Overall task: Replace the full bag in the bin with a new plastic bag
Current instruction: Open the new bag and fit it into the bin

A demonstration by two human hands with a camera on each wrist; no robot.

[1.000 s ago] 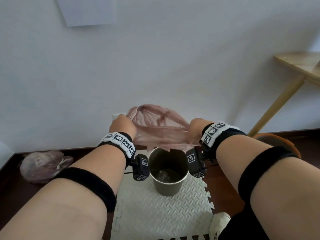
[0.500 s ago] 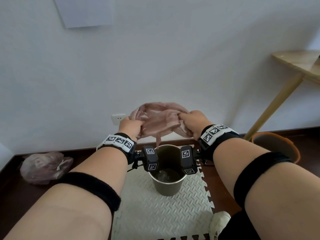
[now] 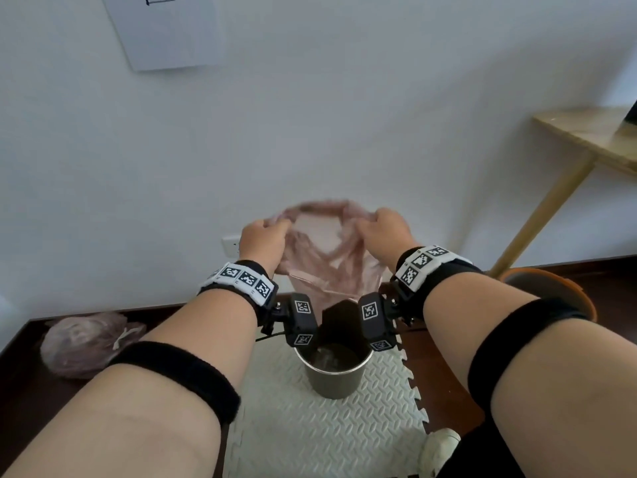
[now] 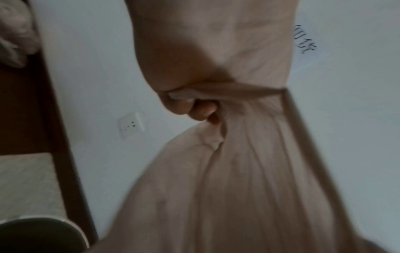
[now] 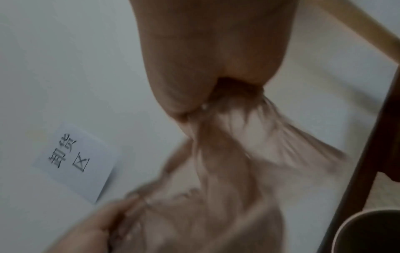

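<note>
Both hands hold a thin pink plastic bag (image 3: 325, 260) up in the air above a small round metal bin (image 3: 336, 376) that stands on a white foam mat. My left hand (image 3: 263, 231) grips the bag's left rim, its fingers curled round the bunched plastic (image 4: 238, 154). My right hand (image 3: 386, 224) grips the right rim, plastic (image 5: 216, 162) gathered in the fist. The bag's mouth is stretched open between the hands and its body hangs down toward the bin. A tied, full pink bag (image 3: 86, 343) lies on the floor at the left, by the wall.
A white foam mat (image 3: 331, 429) covers the dark floor under the bin. A wall socket (image 3: 230, 244) sits behind my left hand. A wooden table leg (image 3: 541, 208) slants at the right above an orange-rimmed container (image 3: 551, 288). A paper sign (image 3: 165, 29) hangs on the wall.
Both hands have risen and moved apart again after coming close together, pulling the bag's mouth open. The bag now hangs lower toward the bin.
</note>
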